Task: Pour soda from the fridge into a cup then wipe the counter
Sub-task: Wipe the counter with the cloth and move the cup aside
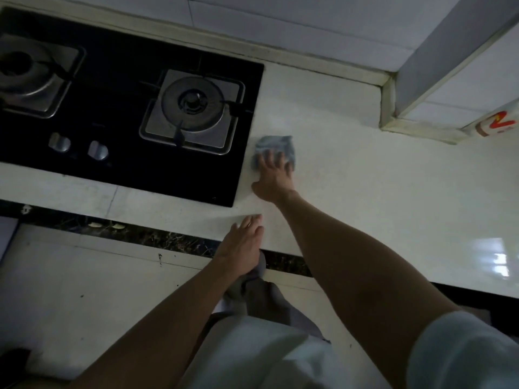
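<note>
While the right hand [273,179] presses flat on the blue-grey cloth [276,143], fingers spread and straight over its near half, the cloth lies on the pale bench [379,186] just beside the right edge of the black gas hob [120,113]. The left hand [243,242] rests open at the bench's front edge, fingers straight, palm down, holding nothing, apart from the cloth and nearer the person.
</note>
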